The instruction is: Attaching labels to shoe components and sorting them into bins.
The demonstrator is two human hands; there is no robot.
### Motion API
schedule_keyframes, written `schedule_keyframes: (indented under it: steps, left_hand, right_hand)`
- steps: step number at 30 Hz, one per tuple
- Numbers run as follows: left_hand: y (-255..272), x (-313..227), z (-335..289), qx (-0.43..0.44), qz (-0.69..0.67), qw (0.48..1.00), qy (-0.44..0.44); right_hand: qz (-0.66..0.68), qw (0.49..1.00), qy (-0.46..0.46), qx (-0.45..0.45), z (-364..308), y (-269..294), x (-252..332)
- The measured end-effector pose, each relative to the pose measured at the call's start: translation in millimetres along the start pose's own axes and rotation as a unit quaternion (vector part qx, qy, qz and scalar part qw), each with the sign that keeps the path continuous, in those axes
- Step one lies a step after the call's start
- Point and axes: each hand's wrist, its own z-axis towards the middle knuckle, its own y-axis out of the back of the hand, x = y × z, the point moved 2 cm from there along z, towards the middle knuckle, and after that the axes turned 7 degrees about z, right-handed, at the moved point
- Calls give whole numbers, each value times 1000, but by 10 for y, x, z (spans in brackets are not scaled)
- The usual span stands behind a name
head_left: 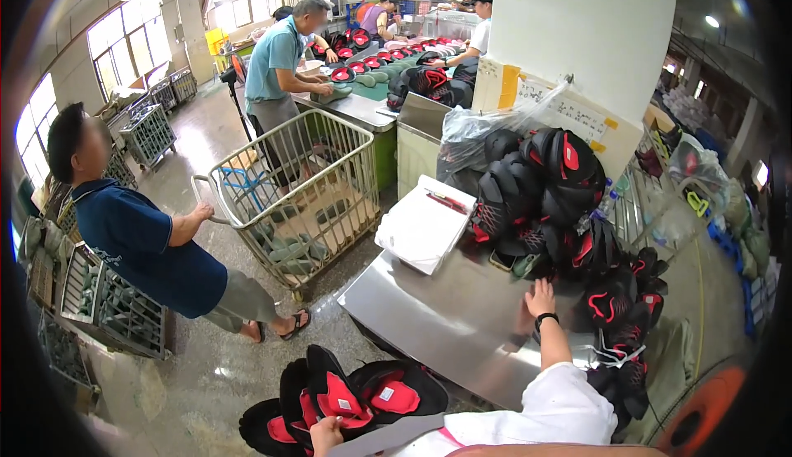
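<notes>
At the lower edge, my left hand (327,435) is closed on the rim of a black shoe upper with red lining (342,399), one of several bunched together there. White labels show inside the red linings. My right hand (540,299), with a black band on the wrist, has its fingers stretched out over the steel tabletop (437,304). It holds nothing and is close to the heap of black and red shoe uppers (540,185) at the table's far right. More uppers (619,308) with white laces lie to the right of my forearm.
White papers with a red pen (446,202) lie on the table's far left corner. A person pushes a wheeled cage cart (293,185) holding grey-green shoe lasts on the left. Other people work at a far bench (355,106). A white pillar (586,36) rises behind the heap.
</notes>
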Motion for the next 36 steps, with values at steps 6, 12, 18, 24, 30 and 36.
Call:
schedule_keyframes:
  steps: [6,12,18,24,30,36]
  left_hand:
    - [230,-376,11,-117,63,977,-165]
    - [415,-661,-126,-191,227,926,-232]
    - [486,-649,-206,-140,207,968,-34]
    - [533,-545,-228,-140,192,971,19]
    - [628,-544,-221,-147,190,971,9]
    - [767,-520,-70,-165,122,977,-59]
  right_hand:
    - [-29,999,-41,-13,29,-36,181]
    - [-6,995,-48,83,180,93,218]
    - [-32,991,-106,73,272,8,220]
    - [-59,994,6,-93,77,-30,48]
    - [61,996,-9,-69,-492,186,445]
    - [-32,992,-114,-35,-901,95,125]
